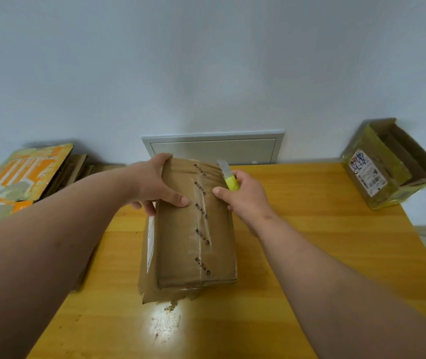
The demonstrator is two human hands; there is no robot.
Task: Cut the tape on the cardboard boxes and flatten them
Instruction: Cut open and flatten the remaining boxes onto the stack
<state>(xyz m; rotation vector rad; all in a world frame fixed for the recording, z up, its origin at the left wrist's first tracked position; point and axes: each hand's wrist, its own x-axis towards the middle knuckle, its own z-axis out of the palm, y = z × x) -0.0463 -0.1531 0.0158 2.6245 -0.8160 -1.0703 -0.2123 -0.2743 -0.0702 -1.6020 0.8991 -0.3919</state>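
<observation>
A brown cardboard box lies in the middle of the wooden table, sealed lengthwise by a strip of clear printed tape. My left hand grips the box's far left edge, thumb on top. My right hand holds a yellow-handled utility knife at the box's far right edge. The blade points up and away, and my thumb rests on the box top. Flattened cardboard lies under the box.
A second, opened box with yellow tape and a shipping label sits at the table's far right corner. Flattened orange-printed cardboard is stacked at the left. A grey wall panel is behind the table. Cardboard crumbs litter the near table.
</observation>
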